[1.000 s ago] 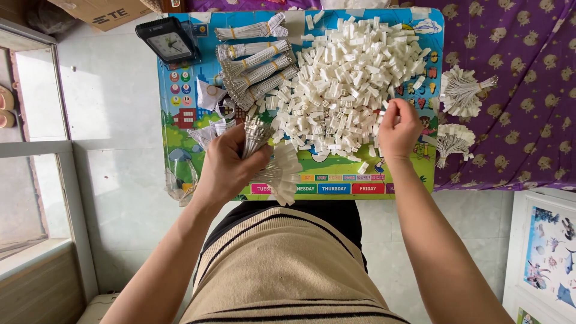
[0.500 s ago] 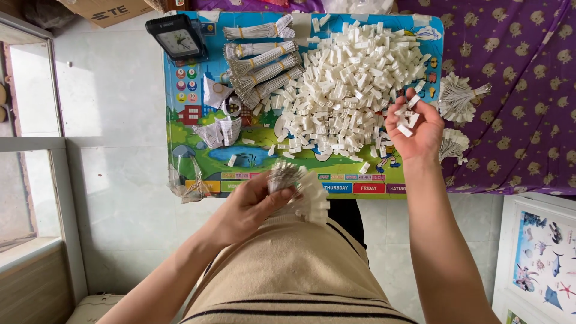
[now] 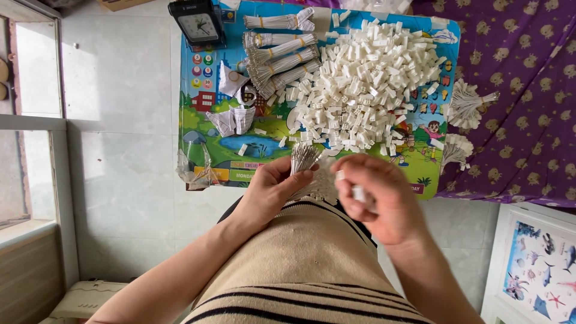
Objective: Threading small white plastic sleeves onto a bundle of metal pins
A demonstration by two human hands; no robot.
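Wire bundle pinched in left hand grip | white connectors clutched in right hand grip, just beside | both raised above colourful board.

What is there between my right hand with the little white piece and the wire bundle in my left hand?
Nothing visible. The right hand holds a small white piece just beside the wire bundle gripped in the left hand; only open space lies between them, above the colourful board.

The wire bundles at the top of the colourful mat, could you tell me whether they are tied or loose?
Tied. Each of the wire bundles has a yellow band around it and lies as a tight sheaf.
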